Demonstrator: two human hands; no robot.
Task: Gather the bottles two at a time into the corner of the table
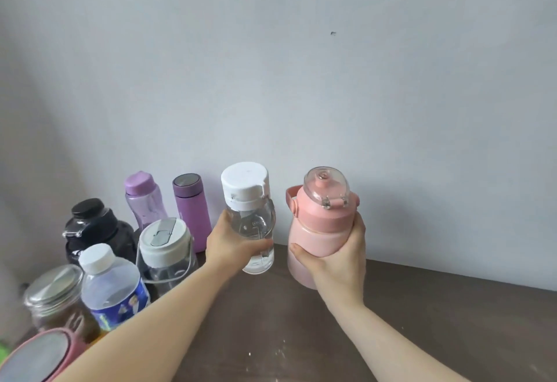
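Observation:
My left hand (230,246) grips a clear bottle with a white cap (248,200), held upright just above the brown table (422,321) near the wall. My right hand (334,258) grips a pink jug-shaped bottle (322,221) with a clear lid and a side handle, also upright, to the right of the clear one. Several bottles stand grouped in the left corner: a purple translucent bottle (144,200), a purple flask (191,209), a black jug (96,227), a clear bottle with a white lid (165,249) and a labelled water bottle (111,288).
A glass jar with a metal lid (55,297) and a pink-rimmed container (39,354) sit at the near left. A pale wall (331,80) runs behind the table. Bare tabletop lies to the right of the pink bottle.

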